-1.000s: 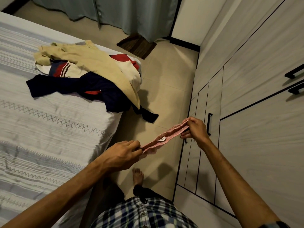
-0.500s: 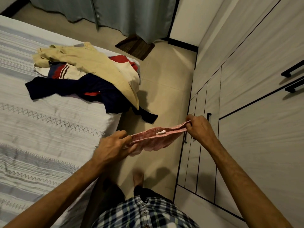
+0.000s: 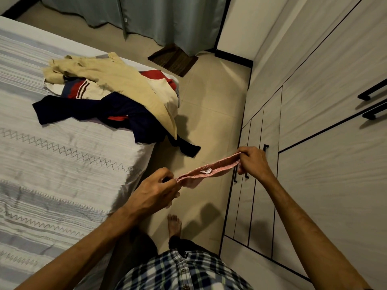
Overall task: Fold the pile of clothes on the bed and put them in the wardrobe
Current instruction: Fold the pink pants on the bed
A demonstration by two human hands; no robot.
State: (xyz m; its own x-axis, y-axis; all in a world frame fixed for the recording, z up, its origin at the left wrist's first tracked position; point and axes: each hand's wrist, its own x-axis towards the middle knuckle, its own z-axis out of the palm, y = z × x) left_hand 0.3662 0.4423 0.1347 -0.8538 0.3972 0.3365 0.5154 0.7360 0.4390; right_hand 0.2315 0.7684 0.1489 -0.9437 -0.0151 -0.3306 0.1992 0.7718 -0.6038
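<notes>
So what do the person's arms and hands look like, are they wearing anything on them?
Both forearms are bare, with no long sleeves reaching them. The left hand and right hand wear no gloves, and no rings or watch show. The person wears a plaid shirt in dark blue, white and green checks, with buttons down the front.

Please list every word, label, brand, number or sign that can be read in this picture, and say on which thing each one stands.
No text can be read anywhere in this picture.
White tag on the pink garment stretched between the left hand and the right hand: too small and blurred to read.
Small white tag on the curtain: too small to read.
</notes>
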